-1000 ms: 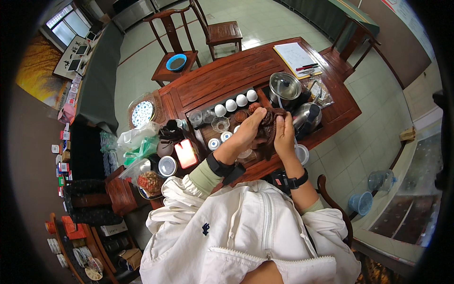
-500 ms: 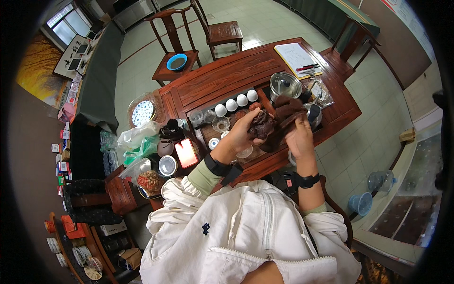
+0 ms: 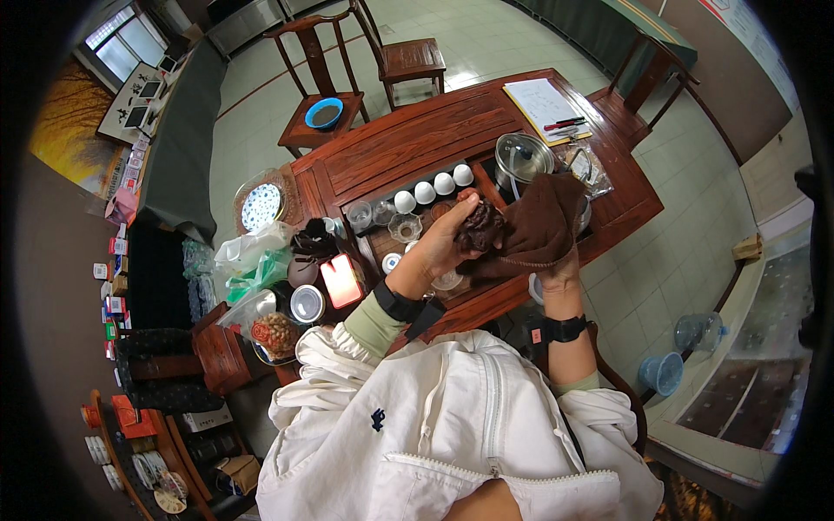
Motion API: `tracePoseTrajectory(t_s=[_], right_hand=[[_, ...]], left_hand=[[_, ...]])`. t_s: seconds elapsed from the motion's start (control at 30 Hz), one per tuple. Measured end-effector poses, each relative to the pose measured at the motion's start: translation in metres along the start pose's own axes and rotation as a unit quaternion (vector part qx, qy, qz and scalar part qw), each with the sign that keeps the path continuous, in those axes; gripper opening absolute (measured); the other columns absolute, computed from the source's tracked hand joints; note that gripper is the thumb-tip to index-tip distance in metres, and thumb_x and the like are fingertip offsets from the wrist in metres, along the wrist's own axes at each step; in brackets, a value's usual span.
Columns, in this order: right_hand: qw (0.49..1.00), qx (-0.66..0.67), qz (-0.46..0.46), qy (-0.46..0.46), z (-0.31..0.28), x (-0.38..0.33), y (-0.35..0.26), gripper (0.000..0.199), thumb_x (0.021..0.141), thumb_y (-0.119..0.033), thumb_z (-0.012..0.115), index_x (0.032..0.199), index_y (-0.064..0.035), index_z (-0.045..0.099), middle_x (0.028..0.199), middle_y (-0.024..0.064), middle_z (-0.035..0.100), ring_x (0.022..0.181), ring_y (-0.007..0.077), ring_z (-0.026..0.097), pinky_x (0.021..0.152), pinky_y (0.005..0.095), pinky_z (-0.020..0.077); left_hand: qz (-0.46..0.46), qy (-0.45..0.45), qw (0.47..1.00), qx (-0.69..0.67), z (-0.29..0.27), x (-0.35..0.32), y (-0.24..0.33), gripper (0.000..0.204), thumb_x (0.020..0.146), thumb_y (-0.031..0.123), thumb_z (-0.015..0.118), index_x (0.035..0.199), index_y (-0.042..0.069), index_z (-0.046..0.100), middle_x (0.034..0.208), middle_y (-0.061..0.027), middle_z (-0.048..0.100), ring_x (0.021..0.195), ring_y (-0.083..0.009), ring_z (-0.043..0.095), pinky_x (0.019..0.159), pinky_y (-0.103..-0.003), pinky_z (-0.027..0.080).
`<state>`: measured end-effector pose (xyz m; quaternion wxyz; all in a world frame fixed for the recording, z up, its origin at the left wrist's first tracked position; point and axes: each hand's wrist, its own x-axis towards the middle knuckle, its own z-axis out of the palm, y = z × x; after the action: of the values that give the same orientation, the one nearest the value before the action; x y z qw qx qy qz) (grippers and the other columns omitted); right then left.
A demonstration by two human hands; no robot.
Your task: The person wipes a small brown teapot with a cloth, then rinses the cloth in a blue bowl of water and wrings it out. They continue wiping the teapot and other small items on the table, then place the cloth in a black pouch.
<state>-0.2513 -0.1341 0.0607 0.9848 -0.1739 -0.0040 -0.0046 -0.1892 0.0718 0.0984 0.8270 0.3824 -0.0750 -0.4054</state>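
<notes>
Left hand (image 3: 439,247) grips a small dark teapot (image 3: 479,233); right hand (image 3: 556,265) clutches a brown cloth (image 3: 539,221) against it, above the worktop's (image 3: 408,143) near edge.

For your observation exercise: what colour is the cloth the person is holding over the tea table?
Dark brown. The cloth is in the right hand, seen best in the head view.

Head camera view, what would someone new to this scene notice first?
Above the middle of the wooden tea table, the left hand holds a small dark brown teapot while the right hand presses a brown cloth against it. Behind them stands a row of white cups, with a lidded steel pot to its right.
</notes>
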Motion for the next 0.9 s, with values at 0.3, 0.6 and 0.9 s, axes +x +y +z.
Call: tracePoseTrajectory(t_s=[0.3, 0.6, 0.9], right_hand=[[0.94, -0.335, -0.024, -0.052, 0.038, 0.008, 0.051, 0.052, 0.095, -0.019, 0.055, 0.141, -0.0078, 0.033, 0.134, 0.0092, 0.045, 0.121, 0.0213, 0.047, 0.1, 0.0349, 0.0409], [0.844, -0.503, -0.186, -0.001, 0.019, 0.018, 0.07, 0.041, 0.092, -0.012, 0.057, 0.128, -0.0057, 0.04, 0.122, 0.0093, 0.049, 0.112, 0.0208, 0.05, 0.095, 0.0344, 0.0397], [0.97, -0.223, -0.064, 0.074, 0.032, 0.015, 0.055, 0.029, 0.096, -0.018, 0.051, 0.121, -0.0039, 0.049, 0.114, 0.0092, 0.057, 0.103, 0.0209, 0.056, 0.09, 0.0348, 0.0466]], left_hand=[[0.004, 0.084, 0.994, 0.076, 0.016, -0.001, 0.0, 0.051, 0.097, 0.054, 0.036, 0.115, 0.009, 0.052, 0.105, -0.0027, 0.058, 0.083, -0.0105, 0.056, 0.061, -0.025, 0.045], [0.158, 0.026, 0.938, 0.308, 0.003, 0.011, -0.019, 0.049, 0.102, 0.037, 0.035, 0.135, 0.0, 0.036, 0.126, -0.0084, 0.046, 0.116, -0.0164, 0.041, 0.102, -0.029, 0.03], [0.115, 0.002, 0.949, 0.293, 0.017, -0.001, -0.009, 0.043, 0.102, 0.035, 0.036, 0.129, 0.002, 0.04, 0.125, -0.0052, 0.046, 0.117, -0.014, 0.04, 0.1, -0.027, 0.031]])
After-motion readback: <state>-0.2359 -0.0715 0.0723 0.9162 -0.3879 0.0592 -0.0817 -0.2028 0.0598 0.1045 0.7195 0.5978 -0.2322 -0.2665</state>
